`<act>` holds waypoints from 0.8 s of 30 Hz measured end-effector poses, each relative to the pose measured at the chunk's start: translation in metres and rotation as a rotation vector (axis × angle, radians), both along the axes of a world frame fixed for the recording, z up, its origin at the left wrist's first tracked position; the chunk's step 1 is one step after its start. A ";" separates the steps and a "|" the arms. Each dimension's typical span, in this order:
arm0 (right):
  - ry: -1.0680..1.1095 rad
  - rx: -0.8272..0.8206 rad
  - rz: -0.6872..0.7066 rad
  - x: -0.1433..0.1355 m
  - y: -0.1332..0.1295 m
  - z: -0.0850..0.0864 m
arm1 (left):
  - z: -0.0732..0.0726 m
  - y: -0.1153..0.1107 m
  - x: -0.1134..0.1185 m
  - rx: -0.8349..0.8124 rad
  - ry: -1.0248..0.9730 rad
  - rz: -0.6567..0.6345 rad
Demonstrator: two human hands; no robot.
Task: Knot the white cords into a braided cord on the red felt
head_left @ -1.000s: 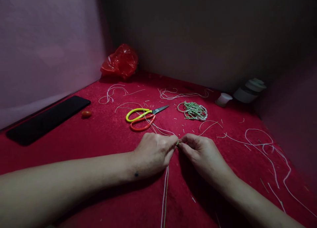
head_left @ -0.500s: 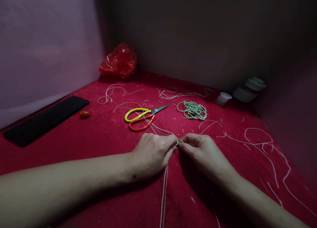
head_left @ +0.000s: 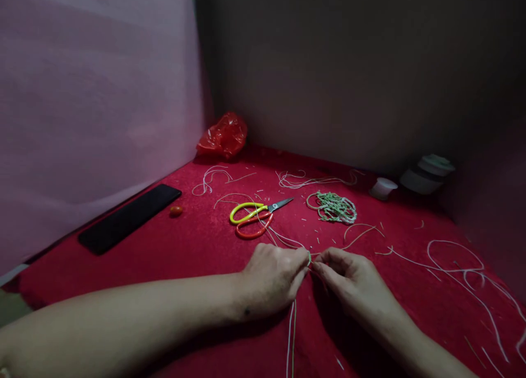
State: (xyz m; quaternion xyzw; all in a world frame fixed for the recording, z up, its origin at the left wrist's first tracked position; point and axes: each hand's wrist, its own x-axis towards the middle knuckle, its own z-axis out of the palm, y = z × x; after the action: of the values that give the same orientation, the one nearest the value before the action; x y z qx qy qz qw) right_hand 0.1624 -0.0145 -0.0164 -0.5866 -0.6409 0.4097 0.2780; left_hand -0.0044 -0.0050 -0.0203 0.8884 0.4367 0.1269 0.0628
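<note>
My left hand [head_left: 273, 276] is closed in a pinch around a small green knotted cord [head_left: 309, 258]. From beneath that hand, thin white and green strands [head_left: 291, 337] run down toward the near edge of the view. My right hand [head_left: 349, 274], just to the right, pinches a thin cord end at the knot, its fingertips almost meeting the left ones. How the strands cross between the fingers is too small to make out. Beyond my left hand lie scissors [head_left: 257, 219] with one yellow and one red handle, blades apart, with loose strands across them.
A pile of green and white braided cords [head_left: 333, 207] lies past my hands. Farther back are a thread spool [head_left: 384, 188], a white container [head_left: 425, 174] and a red plastic bag [head_left: 224, 136]. A black phone-like slab [head_left: 130, 218] and a small orange-red oval [head_left: 176, 211] lie left. Loose threads [head_left: 456, 268] sprawl right.
The camera has tilted up and turned left, so everything sits lower and farther right in the picture. Both hands keep nearly the same pinch on the cord.
</note>
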 end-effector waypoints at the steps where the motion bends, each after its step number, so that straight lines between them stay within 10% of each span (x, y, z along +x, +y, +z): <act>1: -0.004 -0.012 0.002 0.000 0.000 0.000 | 0.000 0.000 0.000 0.005 0.003 -0.001; 24: 0.119 -0.205 -0.036 0.001 0.005 0.009 | 0.004 0.002 0.001 -0.105 -0.068 0.038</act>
State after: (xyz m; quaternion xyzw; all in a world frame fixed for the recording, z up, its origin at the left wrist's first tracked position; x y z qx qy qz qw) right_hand 0.1634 -0.0099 -0.0076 -0.5979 -0.5673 0.5023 0.2615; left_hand -0.0037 -0.0028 -0.0165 0.8705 0.4573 0.1354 0.1216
